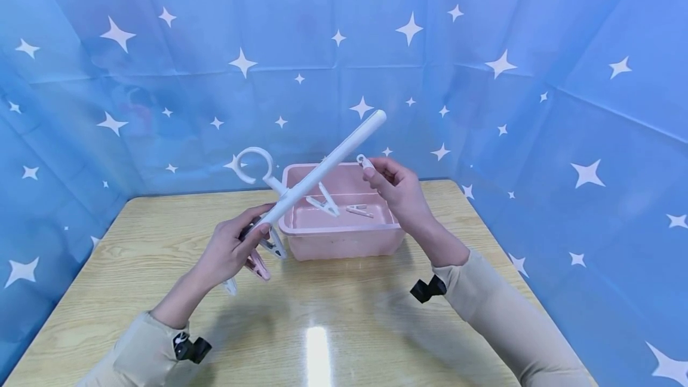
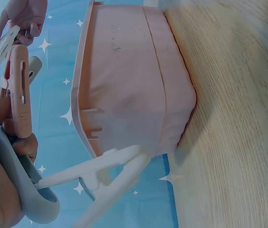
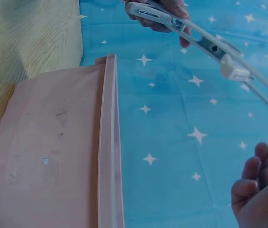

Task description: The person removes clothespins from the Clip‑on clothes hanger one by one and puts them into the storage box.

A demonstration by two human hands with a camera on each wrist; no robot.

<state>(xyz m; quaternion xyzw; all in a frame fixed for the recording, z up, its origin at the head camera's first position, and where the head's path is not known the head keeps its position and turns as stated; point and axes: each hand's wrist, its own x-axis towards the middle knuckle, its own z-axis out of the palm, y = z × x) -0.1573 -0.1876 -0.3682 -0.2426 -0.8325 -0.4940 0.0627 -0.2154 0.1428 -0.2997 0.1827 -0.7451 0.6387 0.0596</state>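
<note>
From here, my left hand (image 1: 228, 248) grips a smooth, hooked white hanger (image 1: 328, 164); my right hand (image 1: 399, 193) pinches a loop-tipped white piece (image 1: 366, 162).

Hanger (image 1: 322, 170) is white, basin (image 1: 344, 246) pink, backdrop (image 1: 312, 17) starry blue.

And here's the wooden table (image 1: 344, 297), pale and yellowish, grain running all across the top, its two far corners nicely rounded off! Up toward that far edge, just right of the middle, stands the pink basin (image 1: 344, 245), upright, its base sitting on the wood, its rim wider than its foot. Over to the wrist views now, and look at that outer wall: small scuffs, a little pale speck, and the bottom edge meeting the grain. Closer in, a bright streak of reflected light (image 1: 318, 357) gleams on the glossy surface, with soft shadows spreading to either side of it!
</note>
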